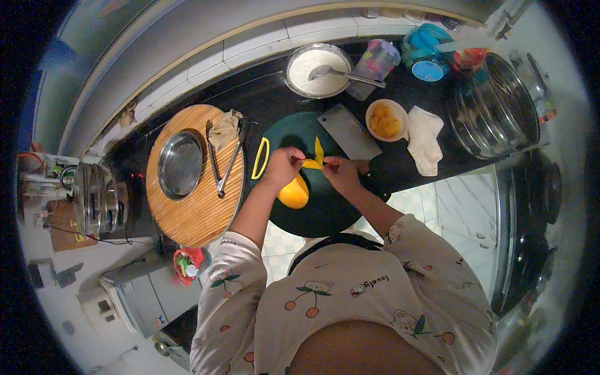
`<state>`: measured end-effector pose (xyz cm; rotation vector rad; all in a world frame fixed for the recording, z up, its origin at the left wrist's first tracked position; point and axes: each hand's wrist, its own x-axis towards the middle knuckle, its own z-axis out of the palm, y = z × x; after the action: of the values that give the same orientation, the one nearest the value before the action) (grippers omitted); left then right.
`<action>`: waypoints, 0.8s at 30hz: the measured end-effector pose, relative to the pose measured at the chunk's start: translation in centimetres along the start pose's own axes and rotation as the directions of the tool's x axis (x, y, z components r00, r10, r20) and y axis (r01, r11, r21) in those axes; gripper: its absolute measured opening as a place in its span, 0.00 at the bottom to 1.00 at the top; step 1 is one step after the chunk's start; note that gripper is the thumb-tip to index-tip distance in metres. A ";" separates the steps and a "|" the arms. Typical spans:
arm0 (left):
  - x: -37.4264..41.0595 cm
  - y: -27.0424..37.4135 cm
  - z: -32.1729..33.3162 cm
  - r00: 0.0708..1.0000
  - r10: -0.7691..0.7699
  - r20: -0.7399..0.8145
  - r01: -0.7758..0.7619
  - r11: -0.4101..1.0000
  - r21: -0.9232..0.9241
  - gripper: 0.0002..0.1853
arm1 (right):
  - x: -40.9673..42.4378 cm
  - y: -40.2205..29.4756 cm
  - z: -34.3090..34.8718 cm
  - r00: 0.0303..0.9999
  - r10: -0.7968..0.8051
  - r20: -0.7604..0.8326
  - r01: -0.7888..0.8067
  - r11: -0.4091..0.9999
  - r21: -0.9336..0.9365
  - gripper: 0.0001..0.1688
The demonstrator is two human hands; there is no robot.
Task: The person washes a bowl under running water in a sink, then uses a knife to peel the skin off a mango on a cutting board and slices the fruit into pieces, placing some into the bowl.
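Note:
Over a dark green round cutting board [323, 218], my left hand [284, 165] and my right hand [343, 176] pinch a thin orange-yellow strip [312, 163] between them, perhaps peel or flesh. A yellow piece [318, 149] stands up from its right end by my right fingertips. Below my left hand lies a peeled-looking mango [294, 193], partly under the hand. A cleaver [349, 132] rests on the board's upper right, its handle partly behind my right hand. The yellow board handle [261, 158] is left of my left hand. A bowl of orange pieces [386, 120] stands right of the cleaver.
A round wooden board [199, 220] at left holds a perforated metal plate [180, 164], a metal pincer-like tool [225, 176] and a crumpled cloth [226, 131]. A pan of white contents [309, 70] with a spatula is behind. At right are a white cloth [424, 138] and a steamer pot [497, 112].

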<state>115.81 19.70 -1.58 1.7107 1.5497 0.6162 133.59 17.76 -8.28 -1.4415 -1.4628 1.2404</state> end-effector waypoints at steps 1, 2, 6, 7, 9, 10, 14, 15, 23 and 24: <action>-0.4 0.7 -0.3 1.000 0.001 -0.009 -0.001 1.000 0.000 0.06 | 0.1 0.0 0.0 1.000 -0.004 0.024 0.004 1.000 0.029 0.18; -0.8 0.9 -0.3 1.000 -0.013 -0.010 0.012 1.000 -0.024 0.06 | 0.3 0.0 0.0 0.999 -0.009 0.047 0.007 0.998 0.058 0.18; -1.8 0.6 -0.4 0.991 0.023 -0.129 -0.052 0.973 -0.224 0.06 | 0.2 -1.0 0.7 0.993 -0.108 0.049 0.097 0.979 0.180 0.16; -2.1 0.4 -0.3 0.981 0.047 -0.188 -0.102 0.949 -0.297 0.06 | 0.2 -1.6 0.8 0.994 -0.100 0.053 0.090 0.981 0.172 0.15; -2.9 1.0 -0.5 0.969 -0.021 -0.245 -0.089 0.898 -0.432 0.09 | 0.0 -3.5 0.3 0.995 -0.081 0.055 0.072 0.985 0.154 0.13; -3.6 1.8 -0.8 0.956 -0.081 -0.281 -0.076 0.859 -0.506 0.10 | -0.3 -5.7 -0.2 0.993 -0.092 0.068 0.086 0.992 0.088 0.12; -5.9 4.0 -1.5 0.989 -0.132 -0.068 -0.063 0.040 -0.997 0.14 | -0.4 -10.2 -1.7 0.855 -0.512 0.084 0.519 0.842 -0.148 0.09; -6.5 4.2 -1.7 0.999 -0.043 0.019 0.004 -0.313 -0.950 0.16 | -0.3 -10.3 -1.9 0.725 -0.682 0.102 0.686 0.701 -0.196 0.08; -10.1 6.3 -3.1 0.978 -0.176 -0.111 -0.049 0.326 -0.944 0.20 | -2.1 -13.2 -2.9 0.694 -0.705 0.143 0.719 0.690 -0.083 0.13; -10.2 6.3 -3.2 0.972 -0.179 -0.152 -0.095 0.294 -0.951 0.21 | -2.3 -13.5 -2.8 0.696 -0.703 0.143 0.716 0.695 -0.065 0.14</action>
<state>115.72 10.32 6.53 0.6157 0.9131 1.4140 132.58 17.13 5.69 -0.7159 -1.9368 0.7396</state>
